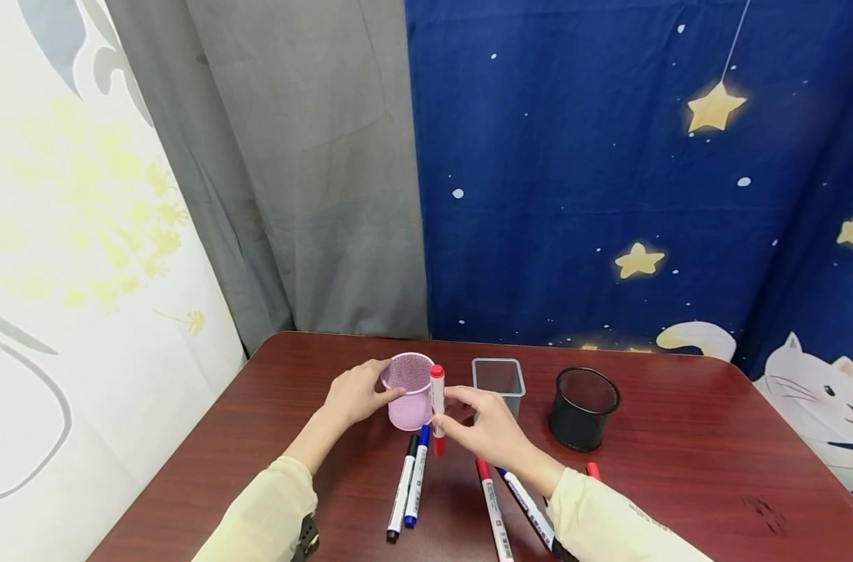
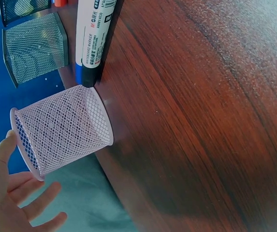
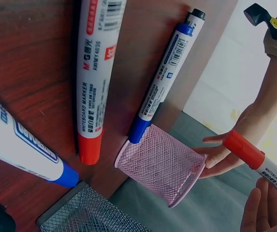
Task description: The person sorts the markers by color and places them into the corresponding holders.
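A pink mesh pen cup (image 1: 410, 412) stands upright on the table, and my left hand (image 1: 356, 394) holds it by the rim. In the left wrist view the thumb lies against the rim of the cup (image 2: 63, 130), with the other fingers spread around its far side. A red-capped whiteboard marker (image 1: 437, 394) is pinched between the thumb and fingers of my right hand (image 1: 492, 429). It is held nearly upright just right of the cup, above the table. Near the cup's base lie a blue whiteboard marker (image 1: 417, 478) and a black one (image 1: 401, 496), side by side.
To the right stand a square mesh holder (image 1: 498, 364) and a round black mesh cup (image 1: 582, 421). Another red marker (image 1: 495, 511) and a blue one (image 1: 527, 507) lie near my right forearm. A red cap (image 1: 592, 470) shows beyond that sleeve. Curtains hang behind the table (image 1: 693, 437).
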`<state>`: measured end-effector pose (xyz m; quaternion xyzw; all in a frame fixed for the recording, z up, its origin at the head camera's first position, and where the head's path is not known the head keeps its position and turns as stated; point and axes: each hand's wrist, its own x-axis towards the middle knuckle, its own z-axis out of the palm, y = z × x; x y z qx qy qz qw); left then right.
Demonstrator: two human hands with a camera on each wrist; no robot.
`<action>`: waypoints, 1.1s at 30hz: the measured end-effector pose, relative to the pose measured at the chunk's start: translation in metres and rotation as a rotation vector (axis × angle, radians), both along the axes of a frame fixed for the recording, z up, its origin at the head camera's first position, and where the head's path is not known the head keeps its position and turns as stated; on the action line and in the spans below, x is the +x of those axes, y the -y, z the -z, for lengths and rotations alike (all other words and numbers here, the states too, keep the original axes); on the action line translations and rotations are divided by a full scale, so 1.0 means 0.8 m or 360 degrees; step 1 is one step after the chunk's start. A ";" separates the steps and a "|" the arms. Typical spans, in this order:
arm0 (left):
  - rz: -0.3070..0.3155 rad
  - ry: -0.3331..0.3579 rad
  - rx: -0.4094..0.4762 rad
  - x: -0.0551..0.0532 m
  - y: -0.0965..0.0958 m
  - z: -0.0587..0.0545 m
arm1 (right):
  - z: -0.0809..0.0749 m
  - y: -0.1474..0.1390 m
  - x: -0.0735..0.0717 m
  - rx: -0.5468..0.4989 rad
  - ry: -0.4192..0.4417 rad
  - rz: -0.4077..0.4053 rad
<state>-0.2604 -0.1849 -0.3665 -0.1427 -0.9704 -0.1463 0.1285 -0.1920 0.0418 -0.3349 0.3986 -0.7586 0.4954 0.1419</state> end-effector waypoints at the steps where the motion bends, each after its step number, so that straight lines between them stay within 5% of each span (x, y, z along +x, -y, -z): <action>1: -0.0002 0.0006 -0.0002 0.000 0.000 0.000 | -0.001 0.000 0.000 0.0003 0.0011 0.0006; 26: 0.0000 0.0028 -0.0007 0.000 0.001 -0.002 | -0.012 0.008 -0.009 0.0025 0.0050 0.0116; 33: -0.0002 0.0027 -0.0011 -0.002 0.001 -0.001 | 0.013 0.007 -0.035 0.0017 0.0026 0.0139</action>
